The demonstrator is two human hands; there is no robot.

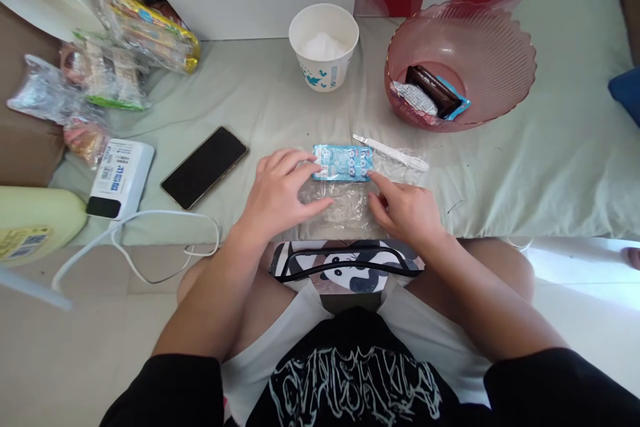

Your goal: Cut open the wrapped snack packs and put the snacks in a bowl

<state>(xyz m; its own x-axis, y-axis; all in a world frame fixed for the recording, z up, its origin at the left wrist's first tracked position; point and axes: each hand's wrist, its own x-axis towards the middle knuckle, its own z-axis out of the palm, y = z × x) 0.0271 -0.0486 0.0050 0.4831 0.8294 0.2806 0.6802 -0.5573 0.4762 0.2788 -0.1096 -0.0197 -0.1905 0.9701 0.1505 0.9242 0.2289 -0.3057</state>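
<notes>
Blue candy packet [343, 163] is laid flat on a clear plastic bag [350, 203] near the front edge of the green cloth-covered bed [550, 167]. Its left end is touched by the spread, flat fingers of the left hand [280, 190], nothing being gripped. Its lower right corner is met by the loosely curled fingertips of the right hand [407, 210]. A white stick [390, 151] is seen just beyond, a pink bowl [500, 47] toward the back right

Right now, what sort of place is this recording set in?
Most likely a home, probably a bedroom: the work surface is a bed sheet, with a phone and a charger lying on it. Both hands, left hand and right hand, rest on a clear bag.
</notes>
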